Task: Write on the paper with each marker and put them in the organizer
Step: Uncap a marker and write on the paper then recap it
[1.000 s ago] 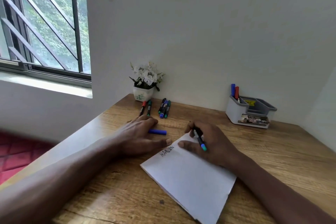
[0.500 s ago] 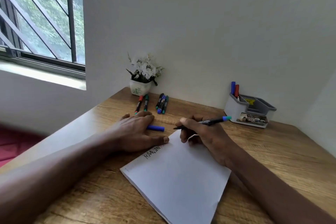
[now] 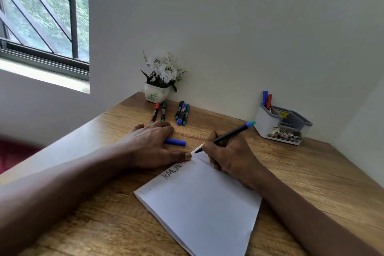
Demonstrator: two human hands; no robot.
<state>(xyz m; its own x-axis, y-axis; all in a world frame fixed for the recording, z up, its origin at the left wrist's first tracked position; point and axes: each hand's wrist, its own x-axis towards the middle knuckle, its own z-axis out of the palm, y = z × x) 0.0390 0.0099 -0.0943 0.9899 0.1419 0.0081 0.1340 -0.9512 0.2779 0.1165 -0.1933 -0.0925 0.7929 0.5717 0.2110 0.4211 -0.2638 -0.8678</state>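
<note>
Colour rundown: the surface (image 3: pixel 291 172) was warm tan wood with darker streaky grain. The paper (image 3: pixel 203 203) was plain white with black block lettering near one edge. The marker (image 3: pixel 230 134) tilted over its corner had a black barrel, a blue band and a teal end, and the cap (image 3: pixel 175 142) lying nearby was solid blue. By the wall lay a red-capped marker (image 3: pixel 155 112), a green-capped marker (image 3: pixel 163 111) and a bunch of three (image 3: pixel 182 113) showing black, blue and teal. The organizer (image 3: pixel 264 124) was pale grey with darker grey compartments and a yellow sticker, holding a blue marker (image 3: pixel 265 97) and a red marker (image 3: pixel 269 101). The flower pot (image 3: pixel 155 94) was white with a green print, under white flowers (image 3: pixel 164 68) with dark green leaves.
</note>
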